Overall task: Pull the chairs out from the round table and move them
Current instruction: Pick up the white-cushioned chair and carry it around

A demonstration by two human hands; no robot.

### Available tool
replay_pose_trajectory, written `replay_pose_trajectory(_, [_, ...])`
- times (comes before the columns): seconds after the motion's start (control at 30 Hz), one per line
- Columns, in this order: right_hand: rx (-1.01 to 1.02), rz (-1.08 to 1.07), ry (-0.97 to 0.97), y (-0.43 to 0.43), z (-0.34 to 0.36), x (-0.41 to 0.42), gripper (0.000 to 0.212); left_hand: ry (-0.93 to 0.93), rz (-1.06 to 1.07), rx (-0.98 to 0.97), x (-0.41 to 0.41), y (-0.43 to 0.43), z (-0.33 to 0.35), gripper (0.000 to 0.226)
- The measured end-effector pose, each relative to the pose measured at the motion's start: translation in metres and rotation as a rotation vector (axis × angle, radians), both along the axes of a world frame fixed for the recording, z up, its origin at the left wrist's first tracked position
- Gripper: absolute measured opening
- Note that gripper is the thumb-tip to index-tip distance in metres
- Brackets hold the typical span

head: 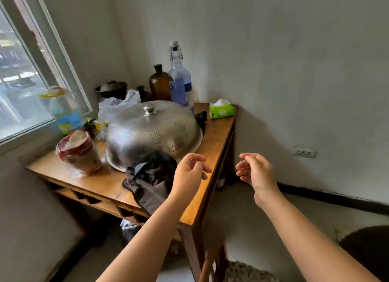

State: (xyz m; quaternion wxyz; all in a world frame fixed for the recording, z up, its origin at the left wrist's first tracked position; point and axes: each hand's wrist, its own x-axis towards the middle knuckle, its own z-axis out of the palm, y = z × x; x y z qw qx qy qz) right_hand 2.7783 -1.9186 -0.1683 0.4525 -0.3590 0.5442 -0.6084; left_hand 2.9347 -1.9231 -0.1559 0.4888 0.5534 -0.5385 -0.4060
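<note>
Both forearms reach forward, bare. The left grip (189, 176) hangs over the near right part of a wooden tabletop (216, 138), released, fingers loosely curled and holding nothing. It sits just beside a crumpled dark cloth (151, 180); contact with the cloth cannot be confirmed. The right grip (255, 172) hangs past the tabletop's right edge, over the floor, also released, fingers loosely bent and holding nothing. The two are near each other and apart.

Task items: no chair can be identified with certainty. Wooden uprights (207, 262) stand below the tabletop's near corner; whether they belong to a chair or to the table frame cannot be told. A dark rounded form (366, 252) cuts into the lower right edge; whether it is the round table cannot be told.

On the tabletop: a perforated metal dome cover (151, 130) with a knob on top, resting on a pale tray at the centre. The dark cloth lies against its near side. A red and white bag (77, 153) stands upright to the left. Behind the cover stand a brown bottle (160, 83) and a clear swing-top bottle (179, 79), just beside each other. A green tissue pack (221, 110) sits at the far right corner. A plastic bottle with a yellow cap (63, 111) stands by the window (21, 81). A wall socket (304, 152) is fixed low on the right wall.
</note>
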Motion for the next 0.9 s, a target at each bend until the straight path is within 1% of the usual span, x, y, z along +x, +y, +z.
replay_pose_trajectory(0.1, [0.034, -0.119, -0.004, -0.027, -0.007, -0.010, 0.024, -0.028, -0.123, 0.002, -0.010, -0.044, -0.003, 0.021])
replay_pose_trajectory(0.17, [0.037, -0.234, -0.022, -0.038, -0.014, -0.022, 0.024, -0.067, -0.250, 0.023, -0.023, -0.071, -0.012, 0.021])
replay_pose_trajectory(0.23, [0.057, -0.331, -0.050, -0.039, -0.021, -0.033, 0.024, -0.086, -0.343, 0.036, -0.036, -0.087, -0.021, 0.021])
replay_pose_trajectory(0.37, [0.152, -0.602, -0.083, -0.029, -0.048, -0.038, 0.019, -0.140, -0.634, 0.044, -0.064, -0.118, -0.053, 0.023])
replay_pose_trajectory(0.47, [0.189, -0.804, -0.106, -0.011, -0.071, -0.022, 0.019, -0.199, -0.873, 0.037, -0.078, -0.126, -0.083, 0.024])
replay_pose_trajectory(0.57, [0.206, -0.997, -0.172, 0.007, -0.098, 0.011, 0.016, -0.331, -1.121, 0.003, -0.080, -0.127, -0.118, 0.019])
replay_pose_trajectory(0.63, [0.245, -1.060, -0.191, 0.018, -0.116, 0.037, 0.014, -0.440, -1.264, -0.027, -0.074, -0.117, -0.140, 0.018])
replay_pose_trajectory(0.77, [0.298, -1.124, -0.190, 0.040, -0.145, 0.078, 0.017, -0.568, -1.418, 0.009, -0.053, -0.083, -0.173, 0.016])
replay_pose_trajectory(0.83, [0.307, -1.161, -0.200, 0.052, -0.159, 0.095, 0.016, -0.577, -1.426, 0.012, -0.044, -0.065, -0.187, 0.016])
replay_pose_trajectory(0.9, [0.318, -1.183, -0.199, 0.065, -0.174, 0.112, 0.014, -0.540, -1.402, 0.011, -0.035, -0.047, -0.200, 0.016])
